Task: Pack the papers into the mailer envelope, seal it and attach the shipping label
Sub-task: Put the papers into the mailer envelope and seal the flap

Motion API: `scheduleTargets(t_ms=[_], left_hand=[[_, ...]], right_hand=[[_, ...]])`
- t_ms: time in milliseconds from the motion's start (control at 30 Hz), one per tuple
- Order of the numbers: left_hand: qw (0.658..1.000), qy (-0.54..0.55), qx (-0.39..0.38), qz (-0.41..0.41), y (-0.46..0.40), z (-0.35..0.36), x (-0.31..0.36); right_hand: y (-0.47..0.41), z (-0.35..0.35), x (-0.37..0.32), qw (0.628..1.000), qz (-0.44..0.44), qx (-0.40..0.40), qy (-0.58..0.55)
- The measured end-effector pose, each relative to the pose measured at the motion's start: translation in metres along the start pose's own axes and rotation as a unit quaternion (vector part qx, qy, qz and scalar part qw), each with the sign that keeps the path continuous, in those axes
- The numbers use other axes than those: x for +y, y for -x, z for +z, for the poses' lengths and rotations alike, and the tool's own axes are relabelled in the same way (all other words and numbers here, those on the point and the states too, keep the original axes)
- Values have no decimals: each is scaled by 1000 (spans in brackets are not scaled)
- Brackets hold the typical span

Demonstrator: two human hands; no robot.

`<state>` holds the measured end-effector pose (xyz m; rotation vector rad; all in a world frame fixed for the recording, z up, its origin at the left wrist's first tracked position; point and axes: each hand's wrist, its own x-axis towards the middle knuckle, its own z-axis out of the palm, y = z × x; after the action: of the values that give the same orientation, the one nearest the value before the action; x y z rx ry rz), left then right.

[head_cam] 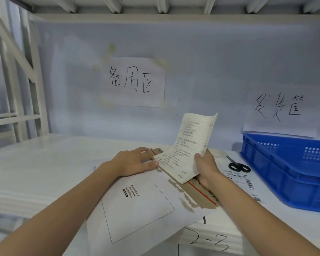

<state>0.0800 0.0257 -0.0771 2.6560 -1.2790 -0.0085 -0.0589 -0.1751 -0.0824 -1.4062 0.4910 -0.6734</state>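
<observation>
My L hand [137, 161] lies flat, pinning the mailer envelope [137, 206] at its open end, R hand [207, 169] grips papers [190, 145] upright, lower edge in the mouth betw. hands; mailer's long axis runs back toward me, so push goes down-left.

The mailer envelope [137, 206] is white with a thin black rounded outline and black print; its open flap [198, 193] is brown card crossed by 1 red strip. The papers [190, 143] are cream, ruled with faint lines and dark writing. At far right sits a blue crate [277, 172] (perforated walls). The scissors [238, 167] have black handles. The shipping label [238, 177] is white with black barcodes. The tabletop [44, 159] is white.
</observation>
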Motion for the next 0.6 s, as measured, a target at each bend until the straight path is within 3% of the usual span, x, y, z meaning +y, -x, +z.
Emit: scheduleTargets(t_ms=[433,600], left_hand=[[1000,-10,21,-17,-9,3,-8],[999,-4,42,-5,-9,2,-10]], right_hand=[[-4,-6,-3,999,30,-28,-33],[-5,-10,-6,999,19,-29,13]])
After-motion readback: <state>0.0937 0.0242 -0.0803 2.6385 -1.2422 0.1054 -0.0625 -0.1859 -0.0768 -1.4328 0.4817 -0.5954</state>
